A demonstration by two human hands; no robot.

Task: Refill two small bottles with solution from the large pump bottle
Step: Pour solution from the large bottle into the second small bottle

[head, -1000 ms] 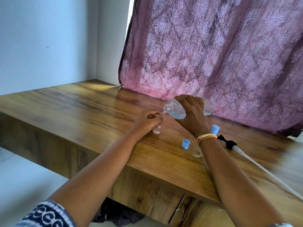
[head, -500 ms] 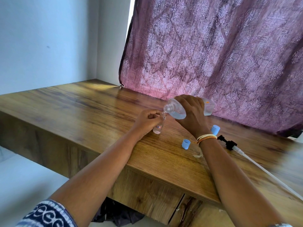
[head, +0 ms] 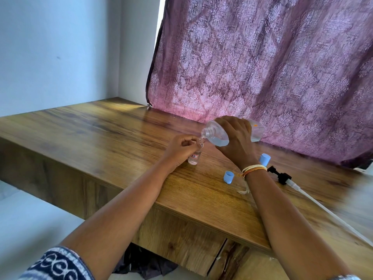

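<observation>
Right hand in a closed grip round tilted big bottle, neck over small bottle pinched upright by left hand on worktop, two blue caps nearby.

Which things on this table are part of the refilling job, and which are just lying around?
In use: large bottle, tilted in the right hand; small bottle, steadied by the left hand; two blue caps; removed pump.

Just there: purple curtain; wrist threads.
</observation>
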